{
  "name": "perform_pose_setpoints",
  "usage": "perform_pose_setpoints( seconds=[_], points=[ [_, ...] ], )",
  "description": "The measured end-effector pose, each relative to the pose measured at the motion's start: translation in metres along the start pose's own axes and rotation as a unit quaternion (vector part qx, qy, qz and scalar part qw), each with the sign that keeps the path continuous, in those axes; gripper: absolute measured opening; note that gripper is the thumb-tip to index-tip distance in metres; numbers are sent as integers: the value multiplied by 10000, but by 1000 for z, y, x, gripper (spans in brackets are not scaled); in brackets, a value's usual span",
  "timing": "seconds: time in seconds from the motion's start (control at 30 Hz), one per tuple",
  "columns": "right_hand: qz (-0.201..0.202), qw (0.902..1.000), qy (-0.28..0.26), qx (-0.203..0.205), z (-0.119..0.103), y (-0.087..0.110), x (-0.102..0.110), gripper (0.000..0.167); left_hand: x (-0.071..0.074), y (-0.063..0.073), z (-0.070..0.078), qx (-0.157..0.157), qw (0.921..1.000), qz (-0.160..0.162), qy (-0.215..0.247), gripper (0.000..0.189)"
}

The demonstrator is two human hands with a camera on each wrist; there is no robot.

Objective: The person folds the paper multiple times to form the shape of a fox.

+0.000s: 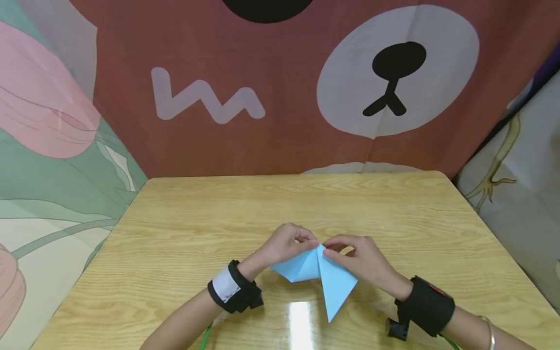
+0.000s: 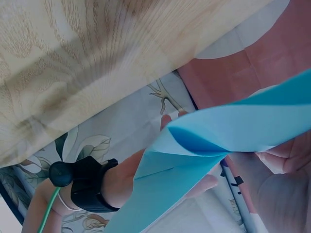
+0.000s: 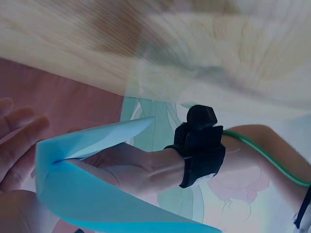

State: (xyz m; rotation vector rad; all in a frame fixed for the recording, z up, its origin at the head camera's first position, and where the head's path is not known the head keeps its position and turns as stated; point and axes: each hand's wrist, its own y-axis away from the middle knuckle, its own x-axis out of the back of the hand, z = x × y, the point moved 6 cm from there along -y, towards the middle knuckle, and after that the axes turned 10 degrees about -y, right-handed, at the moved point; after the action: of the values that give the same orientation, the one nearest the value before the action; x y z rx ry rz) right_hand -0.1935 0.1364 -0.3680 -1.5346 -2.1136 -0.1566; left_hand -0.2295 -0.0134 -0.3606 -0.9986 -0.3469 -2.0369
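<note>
Both hands hold a sheet of light blue paper (image 1: 339, 284), folded into angular flaps, over the table in the head view. My left hand (image 1: 286, 244) pinches its upper edge between thumb and fingers, left of the top point. Close by, the thumb and forefinger of my right hand (image 1: 365, 258) grip the paper just right of that point. One long pointed flap hangs down below the right hand, and a shorter creased part spreads to the left. In the left wrist view the paper (image 2: 155, 189) shows an open fold near the left thumb (image 2: 272, 189). The right wrist view shows the paper (image 3: 97, 194) bent into two flaps.
A wood-grain table (image 1: 210, 209) lies beneath the hands. Behind it hangs a reddish-brown cloth (image 1: 284, 141) with a cartoon face. Black bands with small cameras wrap the left wrist (image 1: 236, 287) and right wrist (image 1: 426, 306), with green cables beside the forearms.
</note>
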Motion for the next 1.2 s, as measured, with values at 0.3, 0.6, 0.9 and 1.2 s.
perform_pose_setpoints(
  seconds=[0.3,0.6,0.9,1.2],
  points=[
    [-207,9995,-94,-235,4,-9,-7,18,-4,-2,1,-16,9999,-80,62,18],
    [-247,9991,-220,-267,5,-10,-6,17,-5,-4,0,-45,9999,-43,91,18],
    [-203,9991,-314,-213,5,-10,-6,16,-4,-6,-1,150,9996,-84,232,18],
    [-208,9989,-325,-252,6,-9,-7,18,-6,-6,-2,211,9987,-122,446,18]
  ],
)
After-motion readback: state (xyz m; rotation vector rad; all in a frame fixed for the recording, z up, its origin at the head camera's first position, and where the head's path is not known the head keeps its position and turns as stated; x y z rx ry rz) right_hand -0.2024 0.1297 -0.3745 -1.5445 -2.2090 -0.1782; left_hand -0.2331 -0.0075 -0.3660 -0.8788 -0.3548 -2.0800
